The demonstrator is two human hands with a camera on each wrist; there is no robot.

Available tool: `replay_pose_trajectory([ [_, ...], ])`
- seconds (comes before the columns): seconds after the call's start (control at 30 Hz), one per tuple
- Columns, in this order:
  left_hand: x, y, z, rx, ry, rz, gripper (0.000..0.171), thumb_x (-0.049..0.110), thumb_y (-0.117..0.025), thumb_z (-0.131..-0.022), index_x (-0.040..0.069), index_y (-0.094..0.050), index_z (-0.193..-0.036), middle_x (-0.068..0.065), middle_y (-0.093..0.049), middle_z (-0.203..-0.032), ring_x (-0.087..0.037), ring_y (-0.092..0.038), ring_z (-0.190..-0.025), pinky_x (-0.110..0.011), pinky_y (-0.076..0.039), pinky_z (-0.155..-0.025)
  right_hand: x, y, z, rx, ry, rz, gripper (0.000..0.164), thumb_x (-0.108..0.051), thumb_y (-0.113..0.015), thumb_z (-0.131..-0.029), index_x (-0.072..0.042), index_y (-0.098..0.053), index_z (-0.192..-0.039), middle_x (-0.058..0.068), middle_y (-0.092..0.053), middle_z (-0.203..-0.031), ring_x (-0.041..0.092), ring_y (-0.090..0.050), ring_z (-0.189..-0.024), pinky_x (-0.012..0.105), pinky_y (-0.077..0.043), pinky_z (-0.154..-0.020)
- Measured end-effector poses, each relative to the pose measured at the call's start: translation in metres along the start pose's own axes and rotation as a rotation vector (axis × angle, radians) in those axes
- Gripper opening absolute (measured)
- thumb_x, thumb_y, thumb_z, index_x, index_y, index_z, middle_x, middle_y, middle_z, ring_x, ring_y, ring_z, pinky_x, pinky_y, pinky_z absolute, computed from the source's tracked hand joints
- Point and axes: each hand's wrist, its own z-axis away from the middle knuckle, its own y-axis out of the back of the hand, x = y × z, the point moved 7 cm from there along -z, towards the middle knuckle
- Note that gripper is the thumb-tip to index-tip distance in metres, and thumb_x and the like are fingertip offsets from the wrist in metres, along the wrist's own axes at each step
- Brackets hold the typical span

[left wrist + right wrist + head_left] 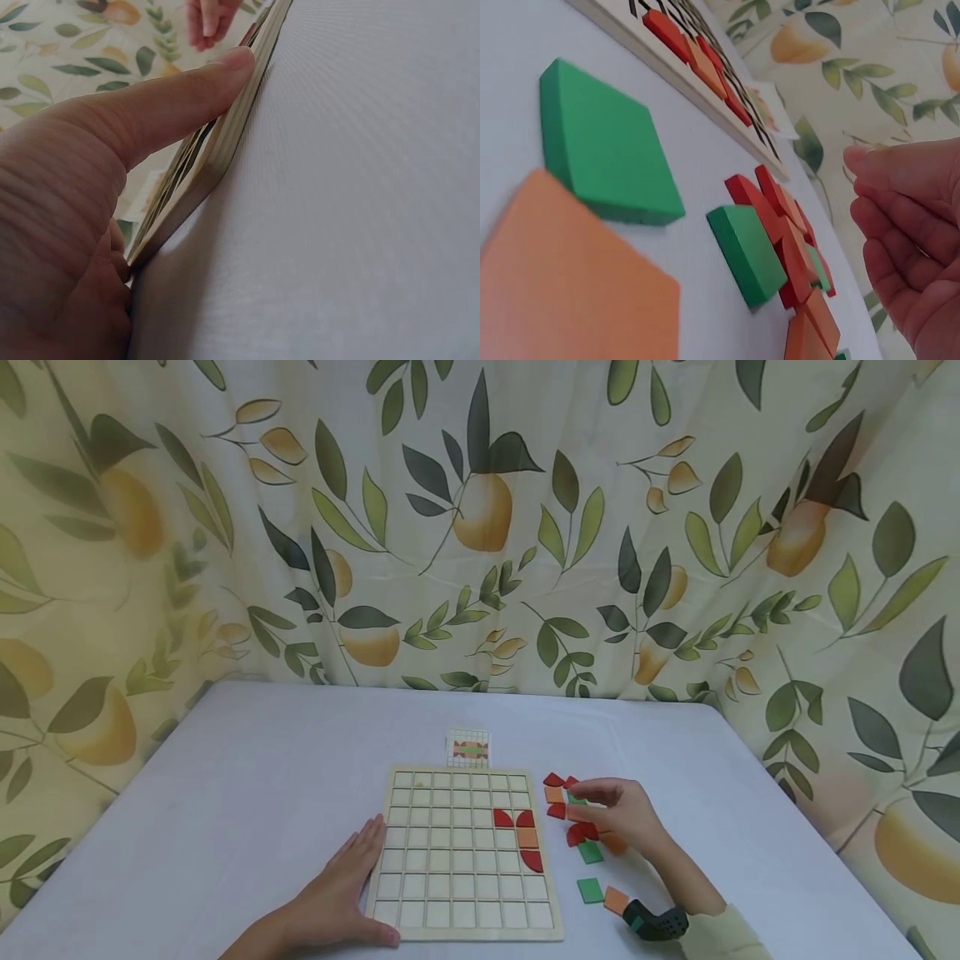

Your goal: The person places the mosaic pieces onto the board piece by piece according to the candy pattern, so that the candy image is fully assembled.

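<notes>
A wooden grid board (461, 935) lies on the table with three red rounded tiles (531, 861) and one orange square tile (528, 837) in cells at its right side. My left hand (337, 881) rests along the board's left edge, fingers straight. In the left wrist view its thumb (187, 97) touches the board's rim (225, 142). My right hand (626, 814) hovers over a cluster of loose red, orange and green tiles (576, 835). In the right wrist view the right hand's fingers (892, 240) are loosely bent, with nothing visible between them and the thumb.
A small pattern card (468, 748) lies behind the board. Nearer the front, a green square tile (590, 891) and an orange tile (617, 900) lie apart from the cluster. A dark device (656, 921) is on the right wrist. A leaf-and-fruit curtain (480, 568) hangs behind the table.
</notes>
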Motion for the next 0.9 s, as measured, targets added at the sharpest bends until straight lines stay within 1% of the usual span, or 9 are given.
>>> replay_pose_trajectory([
  [0.13, 0.000, 0.001, 0.000, -0.007, 0.009, 0.006, 0.129, 0.070, -0.069, -0.058, -0.009, -0.011, -0.143, -0.022, -0.008, -0.150, -0.032, -0.007, -0.137, -0.009, 0.012, -0.101, 0.002, 0.007, 0.003, 0.018, 0.010, 0.036, 0.033, -0.024, -0.076, -0.076, -0.007, -0.070, -0.104, 0.007, -0.066, -0.106, 0.025, -0.057, -0.104, 0.028, -0.052, -0.079],
  [0.3, 0.001, 0.001, 0.000, -0.013, 0.010, 0.014, 0.128, 0.069, -0.069, -0.059, -0.010, -0.012, -0.142, -0.023, -0.007, -0.150, -0.033, -0.006, -0.137, -0.009, 0.012, -0.101, 0.006, 0.019, 0.007, 0.040, 0.025, 0.064, 0.032, -0.018, -0.074, -0.079, -0.002, -0.068, -0.106, 0.010, -0.066, -0.104, 0.026, -0.059, -0.101, 0.027, -0.052, -0.079],
  [0.37, 0.000, 0.000, 0.000, -0.014, 0.008, 0.018, 0.128, 0.068, -0.070, -0.059, -0.010, -0.011, -0.142, -0.023, -0.007, -0.149, -0.033, -0.006, -0.137, -0.009, 0.013, -0.101, 0.009, 0.024, 0.008, 0.043, 0.025, 0.069, 0.034, -0.018, -0.074, -0.079, 0.000, -0.067, -0.107, 0.011, -0.066, -0.104, 0.026, -0.060, -0.100, 0.026, -0.052, -0.078],
  [0.5, -0.002, -0.001, 0.000, -0.020, 0.024, 0.020, 0.129, 0.068, -0.070, -0.059, -0.009, -0.011, -0.143, -0.021, -0.006, -0.150, -0.031, -0.005, -0.137, -0.009, 0.013, -0.101, 0.014, 0.029, 0.009, 0.048, 0.021, 0.079, 0.036, -0.021, -0.074, -0.078, -0.001, -0.067, -0.107, 0.010, -0.067, -0.104, 0.025, -0.060, -0.100, 0.024, -0.051, -0.078],
  [0.6, -0.002, -0.001, 0.001, -0.023, 0.032, 0.026, 0.129, 0.069, -0.069, -0.058, -0.008, -0.010, -0.143, -0.020, -0.005, -0.150, -0.029, -0.004, -0.138, -0.009, 0.013, -0.101, 0.017, 0.033, 0.009, 0.048, 0.043, 0.097, 0.036, -0.021, -0.073, -0.079, 0.000, -0.066, -0.108, 0.011, -0.066, -0.104, 0.026, -0.059, -0.100, 0.024, -0.051, -0.079],
  [0.73, 0.000, -0.001, 0.001, -0.015, 0.012, 0.027, 0.128, 0.068, -0.070, -0.059, -0.009, -0.011, -0.143, -0.022, -0.006, -0.150, -0.031, -0.005, -0.137, -0.009, 0.013, -0.101, 0.023, 0.039, 0.008, 0.053, 0.048, 0.104, 0.035, -0.018, -0.073, -0.079, 0.000, -0.066, -0.109, 0.012, -0.066, -0.104, 0.026, -0.060, -0.100, 0.021, -0.050, -0.079],
  [0.9, 0.001, 0.001, 0.000, -0.009, 0.000, 0.020, 0.128, 0.068, -0.070, -0.060, -0.010, -0.011, -0.142, -0.023, -0.007, -0.149, -0.034, -0.006, -0.137, -0.010, 0.013, -0.101, 0.033, 0.046, 0.008, 0.050, 0.035, 0.104, 0.039, -0.021, -0.074, -0.079, -0.001, -0.065, -0.111, 0.011, -0.066, -0.106, 0.025, -0.059, -0.102, 0.017, -0.048, -0.079],
])
